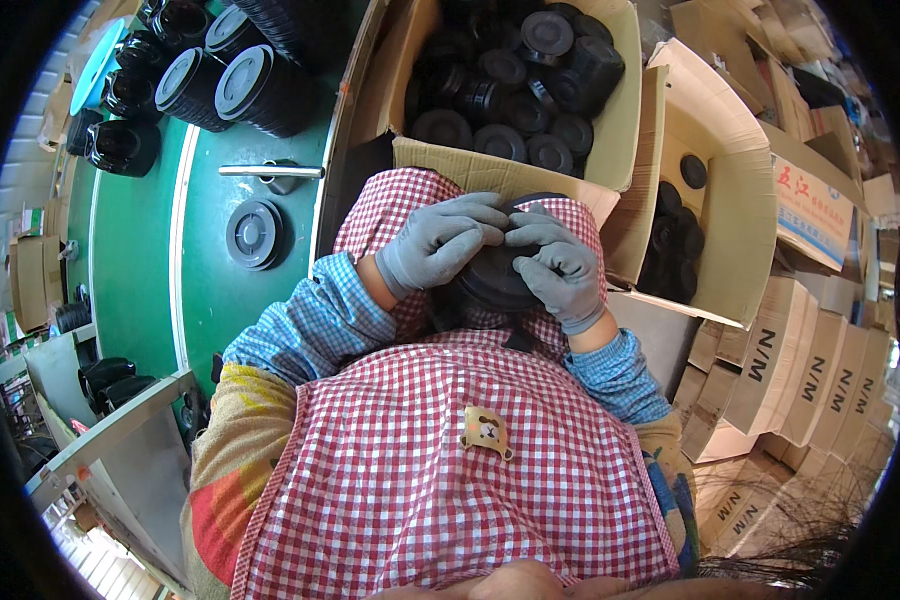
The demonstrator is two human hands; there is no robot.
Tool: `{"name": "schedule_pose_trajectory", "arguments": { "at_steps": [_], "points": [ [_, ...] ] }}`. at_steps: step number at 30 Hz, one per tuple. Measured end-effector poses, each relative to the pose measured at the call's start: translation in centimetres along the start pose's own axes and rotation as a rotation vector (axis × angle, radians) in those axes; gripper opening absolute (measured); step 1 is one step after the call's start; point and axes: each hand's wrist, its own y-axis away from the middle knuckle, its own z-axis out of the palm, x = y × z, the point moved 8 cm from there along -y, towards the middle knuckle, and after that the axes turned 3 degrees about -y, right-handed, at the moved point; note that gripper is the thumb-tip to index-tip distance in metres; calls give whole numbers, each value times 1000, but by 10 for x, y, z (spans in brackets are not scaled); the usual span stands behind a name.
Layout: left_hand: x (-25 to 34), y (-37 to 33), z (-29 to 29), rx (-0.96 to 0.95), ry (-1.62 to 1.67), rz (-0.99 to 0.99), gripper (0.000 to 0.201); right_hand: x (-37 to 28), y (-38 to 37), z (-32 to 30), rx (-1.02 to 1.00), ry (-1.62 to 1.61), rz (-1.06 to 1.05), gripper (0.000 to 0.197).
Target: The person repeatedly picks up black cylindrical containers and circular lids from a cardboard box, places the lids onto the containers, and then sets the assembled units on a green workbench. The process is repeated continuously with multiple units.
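Over my lap, a round black plastic part [497, 277] sits between my two grey-gloved hands. My left hand [438, 245] lies across its left and far edge, with the fingers bent and pressed together. On the other side my right hand [564, 265] grips the right edge, thumb and fingers closed on it. The fingertips of both hands come close together at the part's far rim. My hands hide much of the far side, and the underside does not show.
Ahead stands an open cardboard box [615, 150] of black round parts. A second box [740, 250] with fewer parts is at its right. On the green table [210, 340] lie stacked black discs [262, 88], a single disc [256, 233] and a metal T-shaped piece [275, 173]. Cartons [815, 365] fill the right.
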Motion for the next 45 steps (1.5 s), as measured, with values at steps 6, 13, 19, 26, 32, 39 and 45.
{"name": "schedule_pose_trajectory", "arguments": {
  "at_steps": [6, 13, 19, 26, 32, 39, 45],
  "points": [
    [-21, 3, -2, -85, 206, -333, 43, -33, -6, 17, 1, 363, -67, 7],
    [57, -16, 10, -238, -493, -98, 96, -4, 0, 0, 1, 407, -33, 51],
    [56, -17, 4, -247, -574, -115, 96, -11, 0, -4, 56, 386, 63, 55],
    [45, -15, -1, -225, -625, -176, 99, -14, 11, 1, -66, 239, 116, 62],
    [10, -7, -16, -171, -710, -280, 96, -40, 13, 24, -326, 367, 60, 69],
    [10, -12, -11, -374, -775, -318, 92, -33, 9, 14, -320, 475, -11, 66],
    [-8, -25, -12, -588, -809, -415, 65, -33, 19, 23, -563, 511, 38, 96]
  ]
}}
